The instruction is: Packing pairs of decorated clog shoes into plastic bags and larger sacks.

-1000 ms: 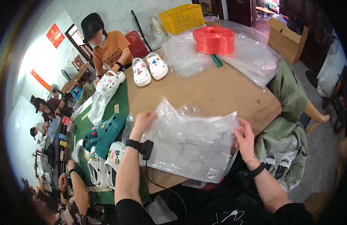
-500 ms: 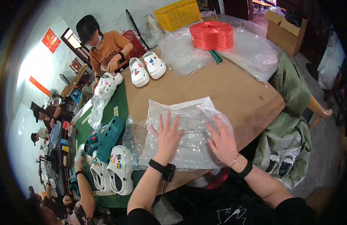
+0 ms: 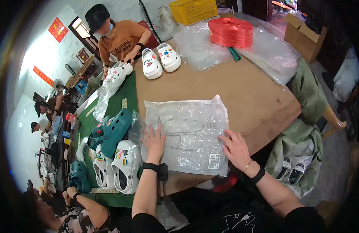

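A clear plastic bag (image 3: 189, 161) printed with shoe outlines and a barcode label lies flat on the brown board in front of me. My left hand (image 3: 154, 144) rests at its left edge, palm down with fingers spread. At the right edge, my right hand (image 3: 235, 150) is open too, its slightly bent fingertips by the plastic. To the left of my left hand stand white clogs (image 3: 127, 163) with colourful charms. Teal clogs (image 3: 116, 130) lie just behind them. More crumpled clear plastic (image 3: 136, 128) sits between the clogs and the bag.
Two white clogs (image 3: 169, 58) stand at the board's far edge. Across the table, a person (image 3: 123, 40) handles a bagged white clog (image 3: 118, 75). A red twine roll (image 3: 230, 33) lies on plastic sheets at the back. Another person's arm (image 3: 88, 204) is at lower left; a green sack (image 3: 303, 143) hangs right.
The bag has gone from wrinkled to flat, its print now plain. My hands have moved apart, the left to the bag's left edge, the right to its right edge. The view has shifted slightly.
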Available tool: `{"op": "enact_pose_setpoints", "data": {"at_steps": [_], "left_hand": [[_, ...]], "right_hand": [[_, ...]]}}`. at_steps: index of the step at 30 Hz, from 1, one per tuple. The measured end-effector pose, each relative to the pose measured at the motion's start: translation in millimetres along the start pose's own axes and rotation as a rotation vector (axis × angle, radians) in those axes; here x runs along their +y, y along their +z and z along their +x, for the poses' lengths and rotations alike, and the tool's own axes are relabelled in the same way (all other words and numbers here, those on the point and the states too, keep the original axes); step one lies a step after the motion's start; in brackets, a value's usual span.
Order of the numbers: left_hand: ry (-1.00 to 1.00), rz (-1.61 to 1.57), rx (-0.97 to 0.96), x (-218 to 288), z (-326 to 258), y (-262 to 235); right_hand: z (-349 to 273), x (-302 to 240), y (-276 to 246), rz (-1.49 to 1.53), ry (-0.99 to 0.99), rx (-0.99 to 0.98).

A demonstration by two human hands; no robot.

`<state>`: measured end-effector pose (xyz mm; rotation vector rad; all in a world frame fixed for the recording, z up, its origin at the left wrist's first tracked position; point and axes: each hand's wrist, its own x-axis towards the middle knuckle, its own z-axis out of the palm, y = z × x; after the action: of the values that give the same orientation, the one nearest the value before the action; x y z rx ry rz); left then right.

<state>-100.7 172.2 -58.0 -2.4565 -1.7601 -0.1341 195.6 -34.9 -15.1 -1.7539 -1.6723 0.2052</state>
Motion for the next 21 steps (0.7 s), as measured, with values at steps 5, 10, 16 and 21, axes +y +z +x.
{"op": "enact_pose_setpoints", "data": {"at_steps": [5, 10, 16, 21], "left_hand": [[0.192, -0.071, 0.012, 69, -5, 1], [0.359, -0.324, 0.116, 127, 6, -21], [0.327, -0.573, 0.155, 77, 16, -64], [-0.008, -0.217, 0.305, -6, -2, -119]], "right_hand": [[-11, 25, -16, -0.044, 0.148, 0.111], [-32, 40, -47, -0.221, 0.205, 0.186], [-35, 28, -38, -0.002, 0.095, 0.097], [-15, -12, -5, 0.140, 0.173, 0.082]]}}
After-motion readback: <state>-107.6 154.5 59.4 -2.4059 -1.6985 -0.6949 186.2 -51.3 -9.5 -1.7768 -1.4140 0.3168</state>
